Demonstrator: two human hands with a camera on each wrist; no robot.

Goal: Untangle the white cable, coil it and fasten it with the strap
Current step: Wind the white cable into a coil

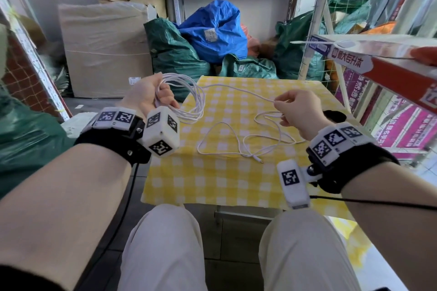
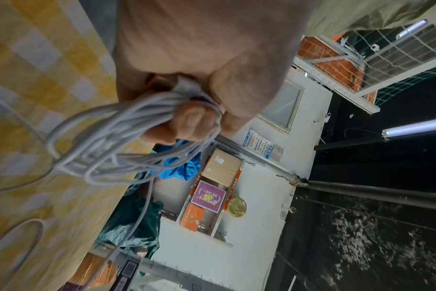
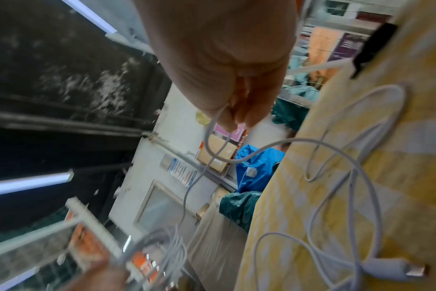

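Head view shows the left hand (image 1: 147, 95) raised off the near left corner of the table (image 1: 222, 179), its fingers curled round a bundle of finished loops of the white cable (image 1: 189, 99); the loops hang from the fist over the yellow checked cloth, which likely keeps them the same size and stops them slipping apart while more cable is fed in. From the top of that bundle one strand runs across to the right hand (image 1: 298, 111), which pinches it between thumb and fingertips, held well apart from the left so the strand is drawn out fairly straight, probably so any twist shows before the next turn is laid on. Below the right hand the rest of the cable lies slack on the cloth in a few open, crossing curves, ending in the plug (image 1: 259, 160) near the front of the table; it looks loose rather than knotted, so I judge the untangling mostly done and the coiling about half way. The left wrist view confirms the clamp: fingers (image 2: 187, 122) and thumb press several strands together in the palm. The right wrist view shows the fingertips (image 3: 239, 116) closed on a single strand, a light hold that would let the cable slide through. A small black object (image 1: 334, 116) lies on the cloth beyond the right hand; it may be the strap, but I cannot tell.
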